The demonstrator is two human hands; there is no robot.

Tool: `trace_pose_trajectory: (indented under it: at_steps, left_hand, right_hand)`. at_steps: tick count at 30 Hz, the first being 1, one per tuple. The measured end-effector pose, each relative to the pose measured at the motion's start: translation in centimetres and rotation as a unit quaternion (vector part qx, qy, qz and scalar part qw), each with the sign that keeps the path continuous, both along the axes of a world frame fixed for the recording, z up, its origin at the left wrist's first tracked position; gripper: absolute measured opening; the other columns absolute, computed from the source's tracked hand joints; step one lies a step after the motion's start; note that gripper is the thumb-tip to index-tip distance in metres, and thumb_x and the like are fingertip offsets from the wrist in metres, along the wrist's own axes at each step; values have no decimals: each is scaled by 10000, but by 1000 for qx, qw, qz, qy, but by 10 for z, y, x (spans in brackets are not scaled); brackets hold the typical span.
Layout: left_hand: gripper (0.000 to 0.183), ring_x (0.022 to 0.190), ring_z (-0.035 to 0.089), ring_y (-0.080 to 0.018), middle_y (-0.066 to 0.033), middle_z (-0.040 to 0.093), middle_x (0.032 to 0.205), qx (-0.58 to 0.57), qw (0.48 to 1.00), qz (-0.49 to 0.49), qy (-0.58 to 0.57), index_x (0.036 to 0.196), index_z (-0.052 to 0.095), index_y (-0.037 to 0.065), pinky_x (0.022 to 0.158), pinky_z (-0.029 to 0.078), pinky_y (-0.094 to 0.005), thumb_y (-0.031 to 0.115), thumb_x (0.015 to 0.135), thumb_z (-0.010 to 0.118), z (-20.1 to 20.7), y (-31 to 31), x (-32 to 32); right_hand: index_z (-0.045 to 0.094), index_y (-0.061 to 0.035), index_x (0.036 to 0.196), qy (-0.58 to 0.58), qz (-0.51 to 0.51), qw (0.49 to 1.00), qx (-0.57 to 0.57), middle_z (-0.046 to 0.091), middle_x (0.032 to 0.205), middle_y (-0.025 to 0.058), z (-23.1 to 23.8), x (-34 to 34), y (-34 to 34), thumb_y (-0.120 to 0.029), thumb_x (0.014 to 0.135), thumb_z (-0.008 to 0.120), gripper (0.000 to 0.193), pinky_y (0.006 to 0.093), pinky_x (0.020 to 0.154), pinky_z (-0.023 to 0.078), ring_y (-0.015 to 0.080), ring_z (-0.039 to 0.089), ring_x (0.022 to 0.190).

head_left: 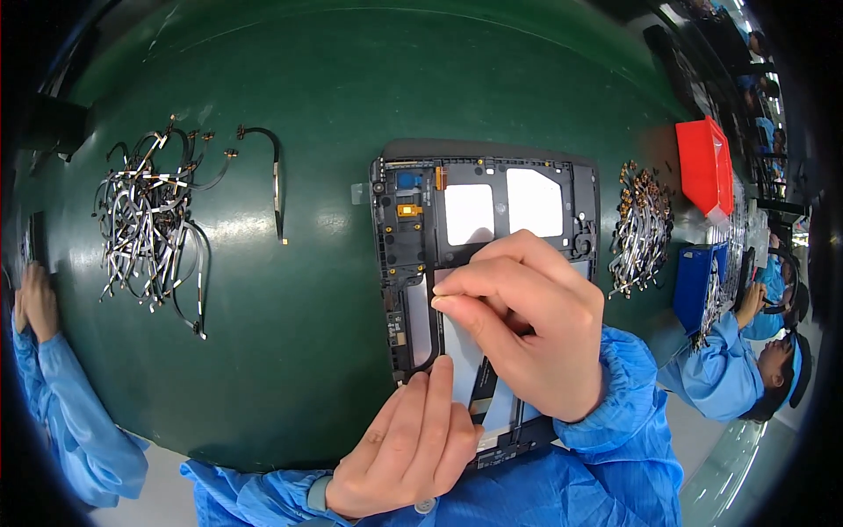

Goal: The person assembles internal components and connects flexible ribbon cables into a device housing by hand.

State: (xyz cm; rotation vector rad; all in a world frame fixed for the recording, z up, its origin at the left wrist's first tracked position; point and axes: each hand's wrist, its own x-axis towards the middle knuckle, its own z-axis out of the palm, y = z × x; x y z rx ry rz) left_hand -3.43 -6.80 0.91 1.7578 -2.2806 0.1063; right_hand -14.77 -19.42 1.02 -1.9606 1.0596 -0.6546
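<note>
A dark tablet frame with white pads lies face-up on the green table. A pale flat ribbon strip runs down its middle. My right hand rests over the frame with thumb and forefinger pinched at the strip's upper end. My left hand lies at the frame's lower left, its fingertips pressing on the strip's lower part. Both arms wear blue sleeves. Much of the frame's lower half is hidden by my hands.
A heap of silver and black flex cables lies at the left, one single cable beside it. A smaller cable pile sits right of the frame. A red bin and a blue bin stand far right. Other workers' blue sleeves flank me.
</note>
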Motion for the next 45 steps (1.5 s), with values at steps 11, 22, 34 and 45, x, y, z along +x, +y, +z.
trace_pose_trajectory:
  at_steps: [11,22,34,45]
  left_hand:
    - [232,934,653,-163,-80,708,1032,7,1000,-6,-7,794,558,114,842,544,-251,241,972,478,1,-1,1]
    - [215,924,659,-155,-93,708,1013,-5,1000,0,-7,775,551,102,795,549,-226,251,926,518,5,-3,-1]
    - [642,1319,382,-444,-287,416,1394,235,859,143,432,1327,463,-47,1093,341,-462,350,853,634,13,38,10]
    - [350,860,589,-298,-133,601,931,30,986,49,159,1098,575,-4,708,515,-374,141,799,683,11,-29,67]
  right_hand:
    - [696,-2,911,25,-54,992,111,616,818,75,12,6,1,45,775,724,146,233,525,439,119,575,619]
    - [667,39,1058,156,131,946,-251,593,1017,114,11,-9,7,-33,659,630,407,357,781,507,287,582,921]
    - [481,64,1342,224,-110,967,-53,574,1235,251,22,-100,72,37,839,589,516,404,906,470,381,570,1054]
    - [244,42,1485,-210,-174,948,165,316,1513,239,50,-94,26,57,835,574,729,328,1088,334,273,349,1390]
